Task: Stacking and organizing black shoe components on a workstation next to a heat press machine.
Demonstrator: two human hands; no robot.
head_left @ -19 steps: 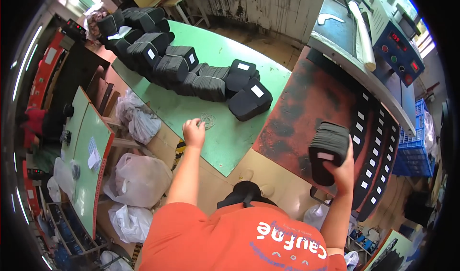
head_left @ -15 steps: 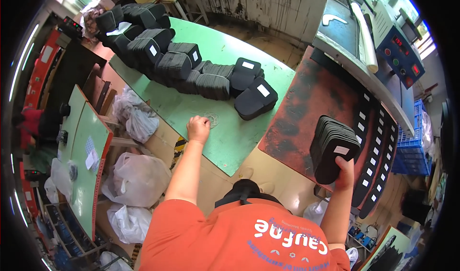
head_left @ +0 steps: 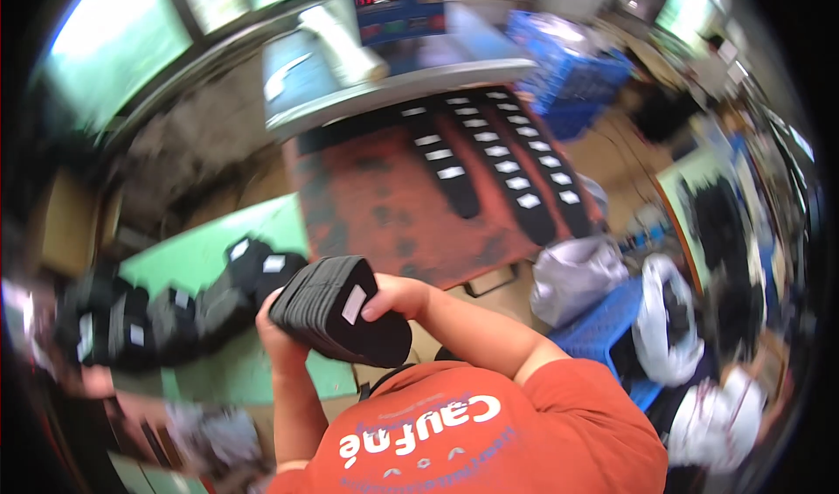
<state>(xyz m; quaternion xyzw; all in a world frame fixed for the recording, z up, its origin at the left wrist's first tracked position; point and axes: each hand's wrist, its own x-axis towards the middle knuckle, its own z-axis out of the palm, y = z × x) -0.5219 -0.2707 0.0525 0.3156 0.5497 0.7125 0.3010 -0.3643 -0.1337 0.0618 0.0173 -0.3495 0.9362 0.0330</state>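
Both my hands hold a thick stack of black insole-shaped pads [head_left: 328, 310] in front of my chest, tilted on its side. A white label shows on the outermost pad. My right hand [head_left: 393, 297] grips the labelled side, its thumb lying beside the label. At the other end of the stack, my left hand [head_left: 278, 330] closes against the pads, its fingers partly hidden behind them. Overlapping rows of black labelled pads [head_left: 498, 166] lie on the reddish worktable [head_left: 367, 214], under and in front of the heat press [head_left: 402, 79].
Bundled black stacks [head_left: 201, 315] stand along the green table [head_left: 197, 236] on the left. A blue crate [head_left: 568, 79] is at the back right. A grey plastic bag [head_left: 577, 276], a blue basket [head_left: 581, 332] and a white bag [head_left: 669, 328] sit to my right.
My view has swung right toward the press. The pad stack came in front of my chest in my right hand, and my left hand left the green table and took hold of it.
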